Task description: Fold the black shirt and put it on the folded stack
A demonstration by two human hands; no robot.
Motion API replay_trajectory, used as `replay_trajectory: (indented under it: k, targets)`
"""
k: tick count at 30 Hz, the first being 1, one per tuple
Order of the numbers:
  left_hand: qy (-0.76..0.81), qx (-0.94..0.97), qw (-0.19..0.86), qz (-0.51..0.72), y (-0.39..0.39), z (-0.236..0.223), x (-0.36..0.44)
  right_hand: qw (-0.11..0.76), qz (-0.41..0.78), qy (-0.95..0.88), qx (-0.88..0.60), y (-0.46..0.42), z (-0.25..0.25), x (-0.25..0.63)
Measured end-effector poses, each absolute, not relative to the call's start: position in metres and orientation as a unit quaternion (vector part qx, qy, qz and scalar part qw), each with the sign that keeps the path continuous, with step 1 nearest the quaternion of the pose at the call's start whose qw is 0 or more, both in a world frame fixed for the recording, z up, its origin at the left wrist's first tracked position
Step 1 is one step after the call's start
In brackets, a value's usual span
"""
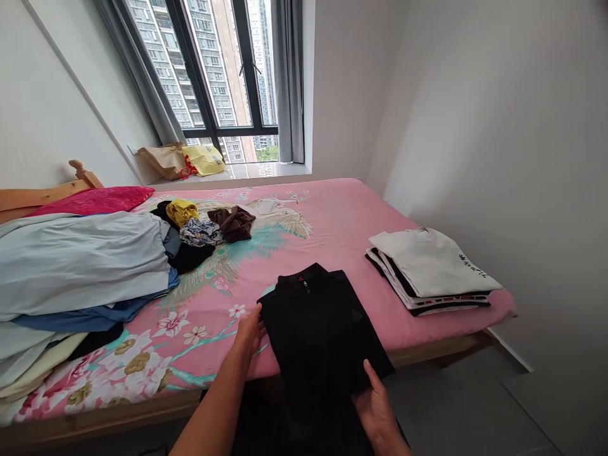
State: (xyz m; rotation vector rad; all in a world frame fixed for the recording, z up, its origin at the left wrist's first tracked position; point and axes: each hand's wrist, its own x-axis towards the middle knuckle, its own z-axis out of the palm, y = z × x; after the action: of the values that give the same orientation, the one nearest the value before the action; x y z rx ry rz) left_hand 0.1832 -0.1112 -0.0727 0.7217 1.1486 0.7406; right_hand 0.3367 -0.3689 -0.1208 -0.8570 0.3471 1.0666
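Note:
A black shirt [319,323] with a zip collar lies folded at the near edge of the pink flowered bed [304,228], its lower part hanging over the edge. My left hand [250,330] is at the shirt's left edge, fingers closed on the fabric. My right hand [377,405] grips the shirt's lower right corner, thumb on top.
A stack of folded white and black shirts [430,269] sits on the bed's right side. A heap of unfolded clothes [80,266] covers the left, with small crumpled garments [204,228] beyond. A magenta pillow [95,199] and paper bags [185,159] lie by the window.

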Motion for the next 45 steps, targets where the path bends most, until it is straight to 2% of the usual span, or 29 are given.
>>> replay_trajectory:
  k: [5, 11, 16, 21, 24, 28, 32, 36, 40, 43, 45]
  targets:
    - [0.508, 0.333, 0.770, 0.196, -0.134, -0.068, 0.170, 0.755, 0.516, 0.156, -0.374, -0.366, -0.108, 0.329]
    - [0.477, 0.357, 0.786, 0.167, -0.144, -0.055, 0.170, 0.760, 0.526, 0.175, -0.340, -0.364, -0.104, 0.330]
    - [0.415, 0.369, 0.827, 0.093, -0.168, -0.053, 0.166, 0.778, 0.520, 0.157, -0.316, -0.366, -0.103, 0.334]
    - [0.403, 0.297, 0.849, 0.171, -0.177, -0.058, 0.181, 0.795, 0.483, 0.142, -0.338, -0.361, -0.098, 0.338]
    - [0.421, 0.219, 0.863, 0.173, -0.172, -0.054, 0.193, 0.793, 0.480, 0.132, -0.350, -0.355, -0.083, 0.344]
    - [0.436, 0.214, 0.849, 0.209, -0.168, -0.038, 0.204, 0.794, 0.474, 0.097, -0.367, -0.355, -0.038, 0.356]
    - [0.444, 0.210, 0.840, 0.229, -0.171, -0.002, 0.221, 0.809, 0.488, 0.029, -0.326, -0.361, 0.017, 0.380]
    - [0.423, 0.224, 0.840, 0.257, -0.170, 0.047, 0.267, 0.837, 0.438, -0.009, -0.327, -0.361, 0.060, 0.425]
    - [0.316, 0.258, 0.872, 0.270, -0.163, 0.097, 0.342, 0.887, 0.321, -0.031, -0.331, -0.366, 0.093, 0.491]
    - [0.230, 0.293, 0.891, 0.259, -0.158, 0.121, 0.416, 0.916, 0.222, -0.027, -0.333, -0.376, 0.104, 0.552]
    - [0.192, 0.317, 0.894, 0.253, -0.159, 0.122, 0.471, 0.920, 0.197, -0.017, -0.339, -0.383, 0.094, 0.595]
